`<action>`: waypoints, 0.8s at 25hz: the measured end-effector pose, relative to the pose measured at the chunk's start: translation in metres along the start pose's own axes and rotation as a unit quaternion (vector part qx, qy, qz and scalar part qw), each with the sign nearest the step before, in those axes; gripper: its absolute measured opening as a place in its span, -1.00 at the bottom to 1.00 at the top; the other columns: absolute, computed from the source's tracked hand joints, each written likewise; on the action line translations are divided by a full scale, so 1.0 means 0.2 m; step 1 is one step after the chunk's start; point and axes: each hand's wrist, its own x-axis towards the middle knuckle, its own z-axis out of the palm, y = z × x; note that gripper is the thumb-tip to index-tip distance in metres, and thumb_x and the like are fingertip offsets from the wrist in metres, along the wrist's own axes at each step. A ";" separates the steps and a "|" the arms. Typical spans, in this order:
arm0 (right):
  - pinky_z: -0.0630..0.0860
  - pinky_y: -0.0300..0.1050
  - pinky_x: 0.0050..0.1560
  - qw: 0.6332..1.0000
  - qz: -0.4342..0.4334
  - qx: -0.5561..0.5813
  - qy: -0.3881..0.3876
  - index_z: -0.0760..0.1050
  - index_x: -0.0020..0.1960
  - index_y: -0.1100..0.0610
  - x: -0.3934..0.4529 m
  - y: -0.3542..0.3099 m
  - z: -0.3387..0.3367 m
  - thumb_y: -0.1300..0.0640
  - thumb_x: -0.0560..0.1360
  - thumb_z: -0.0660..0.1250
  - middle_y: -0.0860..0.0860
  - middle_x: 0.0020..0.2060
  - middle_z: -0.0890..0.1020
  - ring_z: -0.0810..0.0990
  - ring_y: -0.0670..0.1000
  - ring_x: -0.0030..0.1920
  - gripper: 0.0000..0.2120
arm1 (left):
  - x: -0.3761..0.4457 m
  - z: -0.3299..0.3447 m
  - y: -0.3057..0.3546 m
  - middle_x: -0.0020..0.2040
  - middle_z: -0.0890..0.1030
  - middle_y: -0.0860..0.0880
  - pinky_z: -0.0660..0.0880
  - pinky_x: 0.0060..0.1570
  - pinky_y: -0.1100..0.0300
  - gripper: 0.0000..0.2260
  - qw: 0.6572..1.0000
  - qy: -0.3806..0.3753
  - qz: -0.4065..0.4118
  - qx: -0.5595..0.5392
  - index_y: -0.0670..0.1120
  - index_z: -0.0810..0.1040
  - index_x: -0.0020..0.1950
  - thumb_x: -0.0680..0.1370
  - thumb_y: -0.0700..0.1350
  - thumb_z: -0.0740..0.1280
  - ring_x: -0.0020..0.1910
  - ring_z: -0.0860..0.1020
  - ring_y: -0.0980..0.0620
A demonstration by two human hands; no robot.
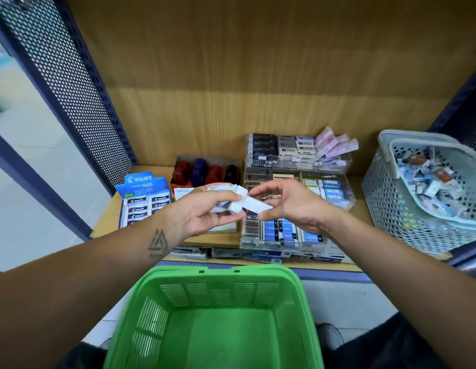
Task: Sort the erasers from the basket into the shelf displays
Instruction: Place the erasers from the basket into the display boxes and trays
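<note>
Gripping a clutch of erasers (226,202), left hand (204,211); right hand (290,203) pinches one white eraser (256,206) from it above the clear shelf display (298,198). Green basket (215,272) shows bare. Match label to compartment before dropping.

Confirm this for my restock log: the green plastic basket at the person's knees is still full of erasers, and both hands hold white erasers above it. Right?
Not quite. The head view shows the green plastic basket empty inside, not full. The rest stands: the left hand grips a bunch of white erasers while the right hand pinches one white eraser above it.
</note>
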 end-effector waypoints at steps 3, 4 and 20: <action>0.61 -0.05 0.01 1.000 0.008 -0.012 0.016 0.59 0.07 0.26 0.03 0.03 -0.03 0.55 0.34 0.46 0.20 -0.06 0.71 0.72 0.11 -0.04 -0.63 | 0.04 -0.01 -0.01 0.08 0.66 -0.26 0.66 -0.23 -0.02 -0.51 1.000 0.001 -0.004 -0.013 -0.26 0.49 0.36 0.45 -0.45 0.43 0.10 0.65 -0.19; 0.61 -0.07 -0.03 1.000 0.010 -0.007 0.017 0.58 0.08 0.29 0.03 0.03 -0.03 0.54 0.35 0.45 0.18 -0.09 0.70 0.72 0.11 -0.08 -0.65 | 0.05 -0.02 -0.02 0.10 0.66 -0.27 0.66 -0.23 0.00 -0.51 1.000 0.001 -0.003 -0.019 -0.24 0.50 0.36 0.45 -0.44 0.44 0.11 0.65 -0.19; 0.38 -0.33 -0.24 0.914 -0.025 -0.389 0.110 0.66 0.06 0.04 0.31 0.11 0.17 0.12 0.44 0.52 -0.10 -0.26 0.57 0.54 -0.10 -0.24 -0.80 | 0.13 -0.26 0.14 0.00 0.65 -0.20 0.61 -0.35 0.20 -0.65 0.992 0.112 0.034 -0.054 -0.17 0.58 0.10 0.39 -0.42 0.51 -0.02 0.66 -0.11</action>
